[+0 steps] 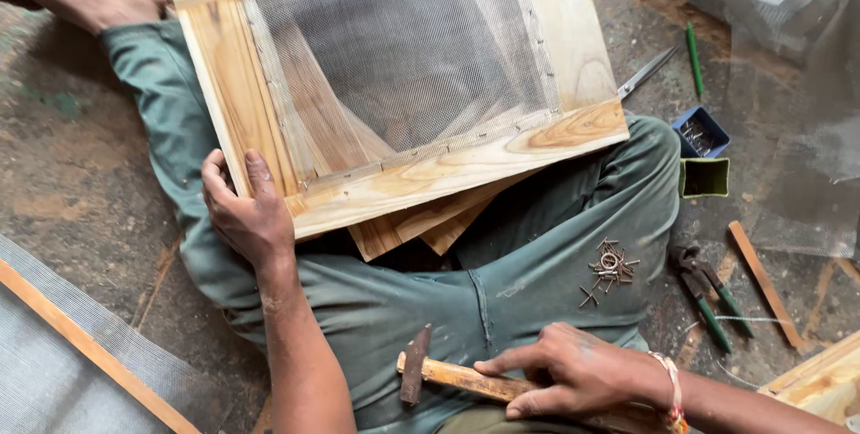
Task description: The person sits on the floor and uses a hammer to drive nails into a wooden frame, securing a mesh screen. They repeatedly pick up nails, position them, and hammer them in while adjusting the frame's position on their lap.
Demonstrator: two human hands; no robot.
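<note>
Nailing mesh goes easier if the left hand (pixel 244 214) stays clamped on the near-left corner of the wooden frame (pixel 394 94) resting on the lap, while the right hand (pixel 573 376), wrapped around the hammer (pixel 448 376), taps lightly, I'd say.

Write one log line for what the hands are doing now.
left hand: grips wooden mesh frame corner | right hand: holds hammer on lap | nails: on thigh

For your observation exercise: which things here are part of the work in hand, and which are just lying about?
In use:
wooden frame with wire mesh, gripped by the left hand
hammer under the right hand
nails on the trouser leg

Lying about:
pliers
scissors
green pencil
small boxes
</note>
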